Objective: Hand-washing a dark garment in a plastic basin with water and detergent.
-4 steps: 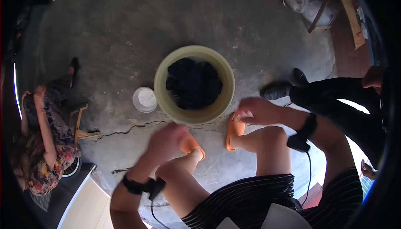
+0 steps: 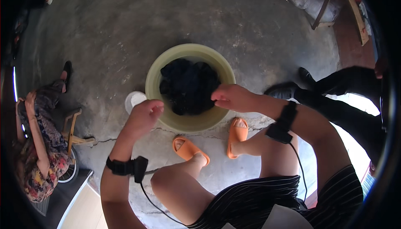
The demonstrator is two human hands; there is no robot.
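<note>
A round yellow-green basin (image 2: pixel 190 122) stands on the floor in front of me, with dark, wet-looking cloth (image 2: pixel 188 85) bunched inside it. My right hand (image 2: pixel 234 97) hangs over the basin's right side, beside the cloth, its fingers loosely bent and nothing visible in them. At the basin's left front edge is my left hand (image 2: pixel 144 118), fingers half curled, thumb apart, holding nothing that I can see. Partly behind that hand sits a small clear tub (image 2: pixel 133 102) with white stuff in it, left of the basin. Each wrist carries a black strapped device with a cable.
My feet in orange slippers (image 2: pixel 238 137) are just below the basin. To the left, a seated person (image 2: pixel 44 145) is beside a wooden stool (image 2: pixel 73 131). Black shoes (image 2: pixel 282 91) of another person stand at the right. Clear plastic bags (image 2: pixel 321 7) lie at the far right.
Both hands have moved forward and up to the basin: the right now over its rim, the left at its left front edge. The cloth remains in the basin.
</note>
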